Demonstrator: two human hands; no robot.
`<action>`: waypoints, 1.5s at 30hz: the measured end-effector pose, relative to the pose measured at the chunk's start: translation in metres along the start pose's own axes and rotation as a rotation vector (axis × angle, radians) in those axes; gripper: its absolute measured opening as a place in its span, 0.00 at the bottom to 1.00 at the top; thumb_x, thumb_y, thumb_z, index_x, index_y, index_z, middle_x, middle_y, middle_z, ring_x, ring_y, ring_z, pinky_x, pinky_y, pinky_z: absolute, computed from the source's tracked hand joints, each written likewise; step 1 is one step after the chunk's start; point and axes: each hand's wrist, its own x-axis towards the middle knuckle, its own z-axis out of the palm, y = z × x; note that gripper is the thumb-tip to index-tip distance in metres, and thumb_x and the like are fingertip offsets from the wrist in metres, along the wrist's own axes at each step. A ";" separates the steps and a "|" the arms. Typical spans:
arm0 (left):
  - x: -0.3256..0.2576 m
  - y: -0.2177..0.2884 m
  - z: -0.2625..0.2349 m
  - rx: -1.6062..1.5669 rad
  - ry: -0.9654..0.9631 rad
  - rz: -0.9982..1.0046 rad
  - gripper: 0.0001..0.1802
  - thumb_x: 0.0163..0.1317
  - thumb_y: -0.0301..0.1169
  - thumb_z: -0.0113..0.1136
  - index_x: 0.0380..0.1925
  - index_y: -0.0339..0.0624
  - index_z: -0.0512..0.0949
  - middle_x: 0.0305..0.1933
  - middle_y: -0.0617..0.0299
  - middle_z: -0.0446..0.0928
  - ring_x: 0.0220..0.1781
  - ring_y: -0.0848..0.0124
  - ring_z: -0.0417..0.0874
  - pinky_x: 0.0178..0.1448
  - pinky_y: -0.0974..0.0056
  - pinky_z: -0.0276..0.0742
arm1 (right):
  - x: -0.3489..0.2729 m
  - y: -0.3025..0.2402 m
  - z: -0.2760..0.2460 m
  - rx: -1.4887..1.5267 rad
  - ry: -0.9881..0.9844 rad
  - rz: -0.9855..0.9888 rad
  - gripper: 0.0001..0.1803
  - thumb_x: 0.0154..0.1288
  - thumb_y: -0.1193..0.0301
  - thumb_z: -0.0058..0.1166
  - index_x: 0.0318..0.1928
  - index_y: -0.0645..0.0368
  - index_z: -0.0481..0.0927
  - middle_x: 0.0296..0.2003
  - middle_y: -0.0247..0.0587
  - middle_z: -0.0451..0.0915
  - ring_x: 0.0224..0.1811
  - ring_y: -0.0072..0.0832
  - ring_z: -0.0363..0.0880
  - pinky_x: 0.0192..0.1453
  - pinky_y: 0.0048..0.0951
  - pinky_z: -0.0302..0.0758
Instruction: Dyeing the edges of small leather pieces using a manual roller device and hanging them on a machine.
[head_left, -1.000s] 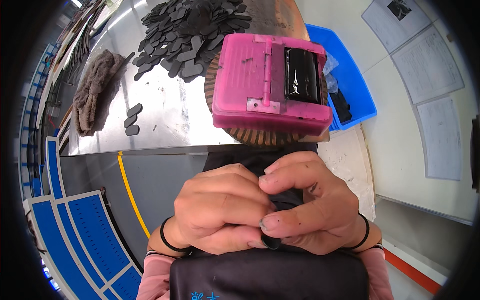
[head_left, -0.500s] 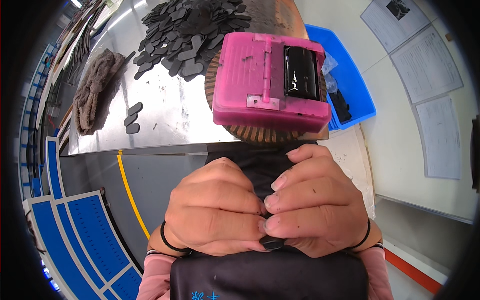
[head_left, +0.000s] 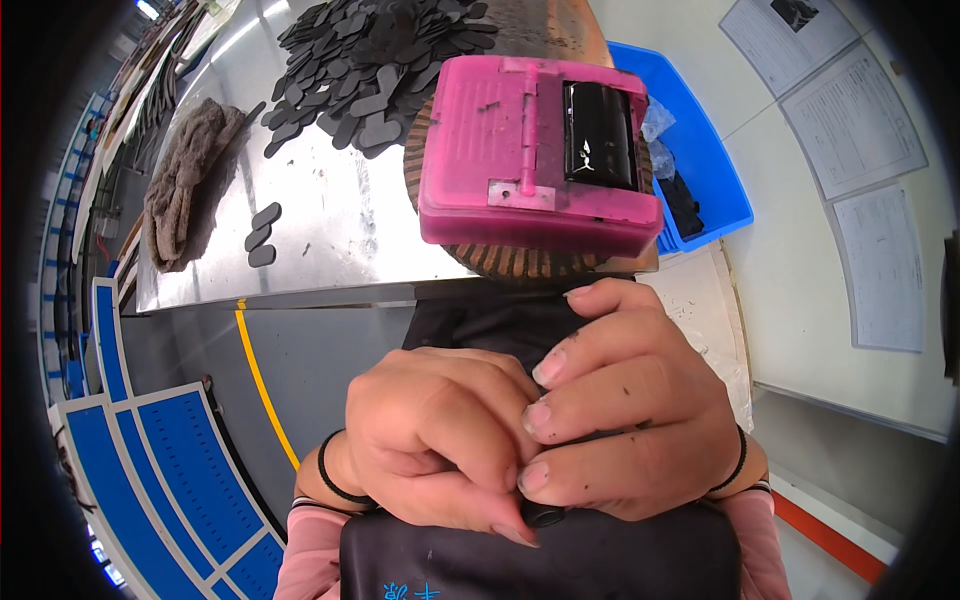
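Close together over my lap, my left hand (head_left: pixel 440 435) and my right hand (head_left: pixel 640 410) meet at the fingertips. A small black rounded piece (head_left: pixel 543 515) shows just below the right fingertips; most of it is hidden. My right hand is closed on it, fingers bent over the top and thumb out of sight. The left fingers are curled, with the thumb tip beside the piece; whatever lies between them is hidden. Beyond the hands, a pink plastic box (head_left: pixel 480 150) with a black glossy panel (head_left: pixel 598 135) sits on a ribbed round brown base (head_left: pixel 530 262).
A heap of flat black oblong pieces (head_left: pixel 375 65) lies on the metal table (head_left: pixel 340 220), with several loose pieces (head_left: pixel 262 236) nearer. A brown cloth (head_left: pixel 185 185) rests at left. A blue bin (head_left: pixel 715 170) stands at right, beside papers on a white panel (head_left: pixel 760 160).
My left hand has shifted slightly right and rotated, its thumb now showing below the index finger. The right hand has stayed nearly in place around the black piece.
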 end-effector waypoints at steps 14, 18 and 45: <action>0.020 0.024 -0.011 0.870 -0.224 0.412 0.13 0.41 0.28 0.70 0.30 0.48 0.82 0.29 0.63 0.76 0.28 0.70 0.75 0.27 0.68 0.66 | 0.002 -0.001 -0.006 0.486 -0.064 0.265 0.05 0.52 0.71 0.59 0.29 0.58 0.79 0.30 0.36 0.77 0.36 0.34 0.76 0.53 0.44 0.65; 0.019 0.023 -0.008 0.792 -0.216 0.322 0.13 0.40 0.28 0.71 0.30 0.45 0.82 0.28 0.63 0.77 0.27 0.70 0.75 0.27 0.68 0.66 | 0.002 -0.003 -0.008 0.600 -0.074 0.378 0.05 0.49 0.73 0.59 0.29 0.59 0.79 0.29 0.36 0.77 0.36 0.33 0.77 0.54 0.42 0.65; 0.019 0.014 -0.002 0.685 -0.162 0.206 0.18 0.39 0.32 0.75 0.33 0.42 0.82 0.26 0.64 0.78 0.25 0.70 0.75 0.26 0.68 0.67 | -0.002 -0.002 -0.012 0.586 -0.060 0.415 0.03 0.46 0.77 0.59 0.22 0.58 0.77 0.24 0.33 0.76 0.30 0.27 0.76 0.55 0.39 0.64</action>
